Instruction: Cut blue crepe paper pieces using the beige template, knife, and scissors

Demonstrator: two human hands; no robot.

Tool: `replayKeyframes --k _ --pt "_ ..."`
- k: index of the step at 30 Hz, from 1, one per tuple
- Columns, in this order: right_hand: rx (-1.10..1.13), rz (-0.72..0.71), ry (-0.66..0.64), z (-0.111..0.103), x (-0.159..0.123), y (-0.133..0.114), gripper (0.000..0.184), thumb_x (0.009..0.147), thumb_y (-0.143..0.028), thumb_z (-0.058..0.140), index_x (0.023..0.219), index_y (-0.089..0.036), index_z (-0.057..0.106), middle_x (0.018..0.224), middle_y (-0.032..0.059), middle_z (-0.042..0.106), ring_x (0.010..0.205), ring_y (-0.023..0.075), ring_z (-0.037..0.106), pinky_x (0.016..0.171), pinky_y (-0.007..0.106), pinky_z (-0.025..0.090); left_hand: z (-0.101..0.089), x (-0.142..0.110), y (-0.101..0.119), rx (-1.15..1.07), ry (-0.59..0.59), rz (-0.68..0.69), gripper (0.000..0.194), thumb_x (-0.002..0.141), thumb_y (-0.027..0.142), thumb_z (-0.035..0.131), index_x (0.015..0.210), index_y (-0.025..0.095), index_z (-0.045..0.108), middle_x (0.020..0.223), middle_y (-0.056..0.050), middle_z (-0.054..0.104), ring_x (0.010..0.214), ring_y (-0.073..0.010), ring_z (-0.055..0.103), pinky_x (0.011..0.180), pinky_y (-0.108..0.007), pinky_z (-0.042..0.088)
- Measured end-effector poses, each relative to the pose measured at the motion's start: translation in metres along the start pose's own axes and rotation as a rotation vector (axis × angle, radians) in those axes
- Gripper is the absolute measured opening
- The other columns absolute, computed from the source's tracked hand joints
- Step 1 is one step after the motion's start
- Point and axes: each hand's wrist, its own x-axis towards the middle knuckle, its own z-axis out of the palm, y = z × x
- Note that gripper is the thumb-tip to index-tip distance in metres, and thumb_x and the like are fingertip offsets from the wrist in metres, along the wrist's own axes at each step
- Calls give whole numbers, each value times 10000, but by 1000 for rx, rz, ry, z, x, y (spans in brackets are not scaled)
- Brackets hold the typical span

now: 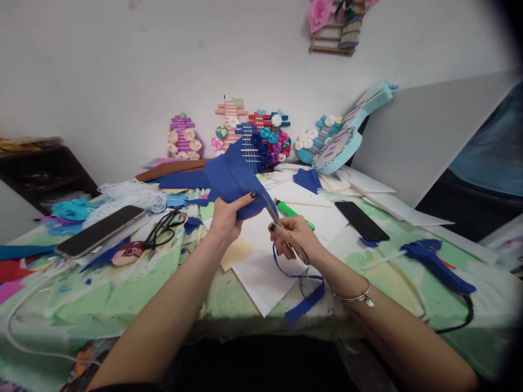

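Observation:
My left hand [229,216] pinches a piece of dark blue felt-like fabric [231,177], thumb on top, and holds it up above the table. In my right hand [295,235] are gold-coloured scissors [271,209], with their blades at the right edge of the fabric. A narrow blue strip [312,299] hangs below my right hand and curls down toward the table's front edge. Under both hands lie white paper sheets [261,283]. A green marker [286,208] rests just behind the scissors.
A blue glue gun [439,264] and a black phone [362,220] lie on the right. Another phone [102,230], eyeglasses [165,228] and white yarn [126,196] are on the left. Several flower-decorated craft pieces [183,139] lean along the wall, with a light-blue guitar shape [347,136] beside them.

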Motion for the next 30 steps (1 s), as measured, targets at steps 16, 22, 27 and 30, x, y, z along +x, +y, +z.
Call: replayKeyframes --k 16,22,27,30 --pt "-34 -22 16 0 0 1 453 708 -562 724 607 -148 571 395 -6 562 253 67 404 255 170 261 -5 4 -2 10 -21 10 479 468 177 867 917 170 701 823 -48 745 774 -233 703 686 -363 597" --pt "-44 -11 24 0 1 1 462 701 -567 729 590 -153 556 385 -7 551 252 63 397 257 168 257 -8 5 -4 21 -27 10 467 480 184 869 918 173 706 809 -43 740 742 -227 703 660 -355 600" --pt "-46 -21 17 -1 2 3 454 714 -551 727 582 -154 550 385 -4 554 250 63 399 259 166 258 -9 6 -4 16 -31 12 458 482 181 870 911 175 708 802 -41 739 716 -214 697 646 -345 601" --pt "-52 -16 25 -1 2 3 450 711 -542 732 576 -155 547 385 -6 552 248 62 395 257 166 252 -9 6 -4 16 -32 12 450 487 176 867 908 180 709 808 -42 741 733 -221 699 660 -350 600"
